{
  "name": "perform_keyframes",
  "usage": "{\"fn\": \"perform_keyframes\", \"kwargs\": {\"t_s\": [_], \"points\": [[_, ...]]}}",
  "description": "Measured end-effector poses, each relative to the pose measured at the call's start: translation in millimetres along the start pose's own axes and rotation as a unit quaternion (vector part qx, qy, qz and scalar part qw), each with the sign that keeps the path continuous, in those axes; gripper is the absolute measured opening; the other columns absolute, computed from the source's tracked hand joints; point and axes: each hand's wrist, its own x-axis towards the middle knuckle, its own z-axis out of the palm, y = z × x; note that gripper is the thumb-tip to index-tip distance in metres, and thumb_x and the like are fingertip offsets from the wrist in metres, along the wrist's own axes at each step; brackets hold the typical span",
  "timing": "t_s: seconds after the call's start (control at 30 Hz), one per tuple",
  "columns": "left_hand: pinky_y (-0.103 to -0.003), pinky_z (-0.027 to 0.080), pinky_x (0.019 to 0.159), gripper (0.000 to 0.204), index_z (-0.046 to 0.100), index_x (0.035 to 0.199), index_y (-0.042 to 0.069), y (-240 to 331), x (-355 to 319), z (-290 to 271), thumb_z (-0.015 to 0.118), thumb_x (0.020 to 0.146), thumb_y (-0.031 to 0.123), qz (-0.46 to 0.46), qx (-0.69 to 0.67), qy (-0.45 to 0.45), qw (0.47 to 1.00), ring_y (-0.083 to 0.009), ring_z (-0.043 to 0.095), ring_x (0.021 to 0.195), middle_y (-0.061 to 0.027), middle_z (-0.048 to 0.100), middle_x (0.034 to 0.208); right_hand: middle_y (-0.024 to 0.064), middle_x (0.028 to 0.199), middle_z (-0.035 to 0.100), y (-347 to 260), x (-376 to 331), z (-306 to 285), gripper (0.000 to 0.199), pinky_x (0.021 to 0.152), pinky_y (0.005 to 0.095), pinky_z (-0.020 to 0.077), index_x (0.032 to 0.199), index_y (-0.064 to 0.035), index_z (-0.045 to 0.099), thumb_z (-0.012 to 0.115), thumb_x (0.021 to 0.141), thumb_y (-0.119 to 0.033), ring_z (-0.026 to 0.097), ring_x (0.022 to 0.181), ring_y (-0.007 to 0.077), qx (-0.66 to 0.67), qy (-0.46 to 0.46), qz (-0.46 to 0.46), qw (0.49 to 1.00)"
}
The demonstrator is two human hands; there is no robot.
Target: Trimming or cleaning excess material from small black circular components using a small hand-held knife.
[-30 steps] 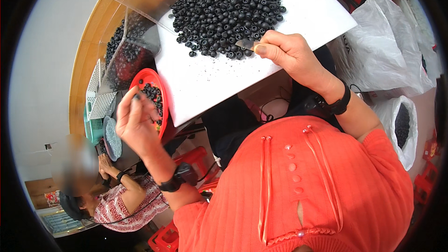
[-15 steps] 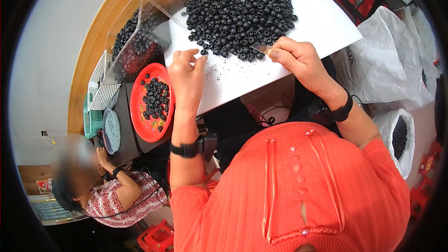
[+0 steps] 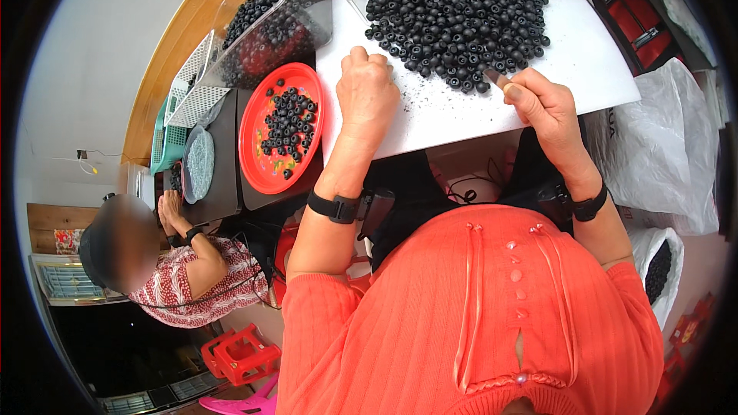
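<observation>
A big heap of round black beads with holes (image 3: 453,15) covers the far part of a white board (image 3: 584,84). My right hand (image 3: 544,104) pinches a small flat blade (image 3: 496,78) between thumb and fingers, its tip at the heap's near edge. Left of the heap, over the board, my left hand (image 3: 367,96) is closed with its knuckles up; whatever its fingers hold is hidden. Beside that hand lies a red oval plate (image 3: 254,161) with a loose group of black beads (image 3: 288,123) on it.
Clear plastic bins (image 3: 269,31) of beads stand at the far left, near a white perforated basket (image 3: 192,92). A blue-rimmed plate (image 3: 200,165) lies closer to another person (image 3: 200,269) seated at left. White plastic bags (image 3: 653,146) are at the right.
The whole view has shifted, so the board and plate appear further right. My left hand's fingers, earlier apart near the heap's edge, are now curled closed. The right hand still holds the blade.
</observation>
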Motion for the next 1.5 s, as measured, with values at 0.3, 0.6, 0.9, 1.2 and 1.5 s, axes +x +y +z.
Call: {"fn": "perform_keyframes", "kwargs": {"t_s": [0.3,0.6,0.9,1.2,1.5], "points": [[-0.047,0.051,0.078,0.013,0.073,0.093,0.002,-5,-18,-8,0.061,0.088,0.004,0.001,-0.047,0.000,0.999,-0.0368,0.062,0.092,-0.0162,0.062,0.092,-0.0026,0.066,0.047,2,0,2,0.026,0.055,0.0248,0.0322,0.089,0.0005,0.066,0.064,0.101,-0.022,0.040,0.061,0.0055,-0.030,0.015,0.001,0.999],[-0.046,0.052,0.074,0.011,0.070,0.093,0.002,0,-23,-17,0.067,0.084,0.006,0.028,-0.097,0.018,0.995,-0.0332,0.061,0.092,-0.0130,0.059,0.092,0.0007,0.064,0.047,2,1,5,0.026,0.053,0.0268,0.0351,0.087,-0.0013,0.067,0.067,0.099,-0.025,0.043,0.058,0.0077,-0.045,0.028,-0.013,0.999],[-0.042,0.051,0.074,0.017,0.070,0.101,0.005,37,-40,-22,0.068,0.084,0.001,0.100,-0.057,0.002,0.993,-0.0305,0.061,0.092,-0.0115,0.059,0.090,0.0074,0.058,0.050,3,3,9,0.027,0.051,0.0313,0.0375,0.083,-0.0050,0.068,0.069,0.096,-0.029,0.046,0.052,0.0148,-0.088,0.040,-0.038,0.995],[-0.043,0.051,0.072,0.025,0.067,0.102,0.002,34,-40,-22,0.064,0.079,-0.007,0.128,-0.158,0.016,0.979,-0.0332,0.059,0.089,-0.0122,0.057,0.092,0.0115,0.065,0.058,-6,4,13,0.026,0.054,0.0349,0.0434,0.081,-0.0035,0.065,0.069,0.094,-0.026,0.056,0.057,0.0254,-0.232,0.022,-0.088,0.968],[-0.029,0.048,0.065,0.020,0.070,0.110,-0.004,39,-35,-34,0.065,0.091,-0.002,-0.083,-0.591,-0.110,0.795,-0.0165,0.063,0.084,-0.0075,0.066,0.097,0.0109,0.067,0.059,-12,0,11,0.033,0.055,0.0421,0.0446,0.076,-0.0056,0.060,0.068,0.094,-0.032,0.061,0.062,0.0323,-0.324,0.041,-0.141,0.935]]}}
